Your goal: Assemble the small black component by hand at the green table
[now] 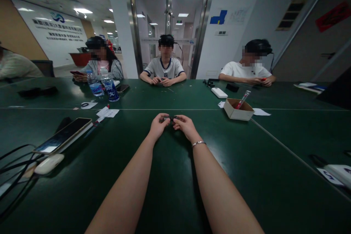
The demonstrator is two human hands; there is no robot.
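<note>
Both arms stretch forward over the dark green table (pixel 170 197). Between the fingertips is a small dark object (pixel 172 118), too small to name. My left hand (pixel 158 126) pinches its left end with thumb and fingers. On the other end my right hand (pixel 187 126) has the same kind of pinch, its lower fingers curled in. A silver bracelet (pixel 199 143) circles my right wrist. Both hands are just above the tabletop, or resting on it; I cannot tell which.
On the left lie a phone (pixel 64 135), a white rounded case (pixel 49 163) and black cables (pixel 16 161). Farther back stand water bottles (pixel 109 87). A small open box (pixel 238 111) holds a red-and-clear tube (pixel 242 99). Several people sit around the table's far side.
</note>
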